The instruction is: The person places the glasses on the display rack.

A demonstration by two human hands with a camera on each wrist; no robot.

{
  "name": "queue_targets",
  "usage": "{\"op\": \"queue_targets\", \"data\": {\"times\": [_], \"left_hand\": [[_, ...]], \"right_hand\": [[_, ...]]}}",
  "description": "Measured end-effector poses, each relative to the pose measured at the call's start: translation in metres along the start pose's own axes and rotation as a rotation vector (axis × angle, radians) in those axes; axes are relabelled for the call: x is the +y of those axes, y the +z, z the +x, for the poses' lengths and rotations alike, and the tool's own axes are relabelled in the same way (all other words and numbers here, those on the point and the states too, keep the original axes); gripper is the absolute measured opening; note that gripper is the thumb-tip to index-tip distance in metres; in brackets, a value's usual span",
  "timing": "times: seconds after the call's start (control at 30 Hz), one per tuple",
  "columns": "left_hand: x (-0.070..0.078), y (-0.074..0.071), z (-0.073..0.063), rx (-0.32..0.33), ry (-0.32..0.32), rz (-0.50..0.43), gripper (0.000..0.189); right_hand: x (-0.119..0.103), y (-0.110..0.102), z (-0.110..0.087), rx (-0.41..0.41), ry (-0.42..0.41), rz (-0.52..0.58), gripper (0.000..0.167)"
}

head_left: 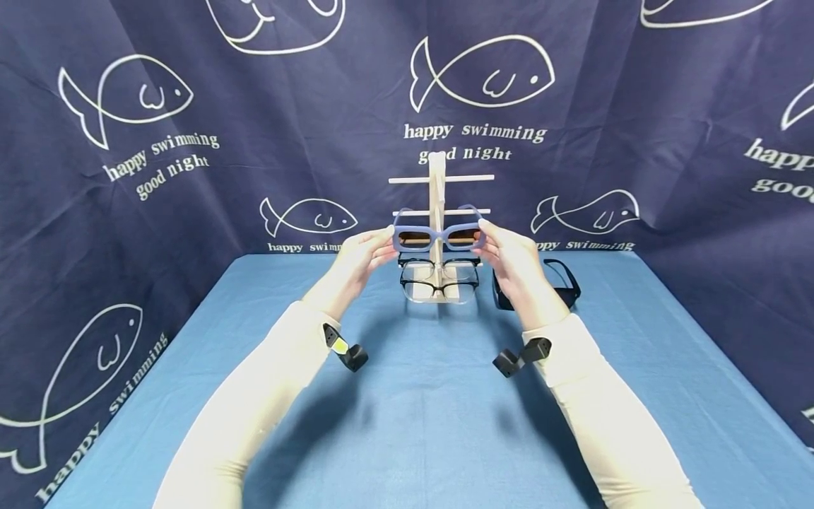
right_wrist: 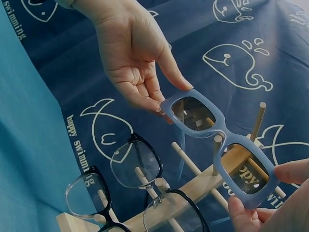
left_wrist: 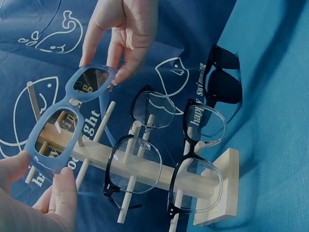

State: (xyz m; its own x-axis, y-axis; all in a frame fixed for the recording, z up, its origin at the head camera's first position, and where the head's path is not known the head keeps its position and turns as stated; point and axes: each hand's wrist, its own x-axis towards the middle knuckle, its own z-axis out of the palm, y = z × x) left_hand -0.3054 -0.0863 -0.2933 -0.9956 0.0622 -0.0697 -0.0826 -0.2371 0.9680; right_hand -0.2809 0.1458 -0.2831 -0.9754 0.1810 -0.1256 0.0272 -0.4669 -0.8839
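- A navy fish-print curtain point(head_left: 356, 106) hangs behind the blue-covered desk point(head_left: 420, 424) where I work
- On the desk stands the wooden eyewear display stand point(head_left: 437, 177); for good handling here, I judge it best to hold both ends level, centre the bridge on the short nose peg point(right_wrist: 217, 141), lay the temples over the crossbar evenly and press only on the rims, off the lenses
- My left hand point(head_left: 356, 261) and right hand point(head_left: 518, 265) each pinch one outer end of the frame between thumb and fingers
- The blue-framed sunglasses point(head_left: 439, 234) lie between my two sets of fingers, in front of the post, bridge right by the nose peg; I cannot tell if they touch
- The black sunglasses point(head_left: 568, 295) sit on the desk beyond my right wrist
- Two black-browed clear eyeglasses point(head_left: 439, 288) hang just below
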Motion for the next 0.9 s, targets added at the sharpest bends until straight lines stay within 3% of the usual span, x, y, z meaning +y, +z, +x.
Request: {"op": "queue_targets", "data": {"times": [0.33,0.9], "left_hand": [[-0.001,-0.001,0.005,0.021,0.007,-0.015,0.044],[-0.004,0.003,0.01,0.032,0.012,0.025,0.044]], "right_hand": [[0.002,0.002,0.006,-0.003,-0.013,-0.014,0.008],[0.001,0.003,0.014,0.033,0.009,-0.06,0.016]]}}
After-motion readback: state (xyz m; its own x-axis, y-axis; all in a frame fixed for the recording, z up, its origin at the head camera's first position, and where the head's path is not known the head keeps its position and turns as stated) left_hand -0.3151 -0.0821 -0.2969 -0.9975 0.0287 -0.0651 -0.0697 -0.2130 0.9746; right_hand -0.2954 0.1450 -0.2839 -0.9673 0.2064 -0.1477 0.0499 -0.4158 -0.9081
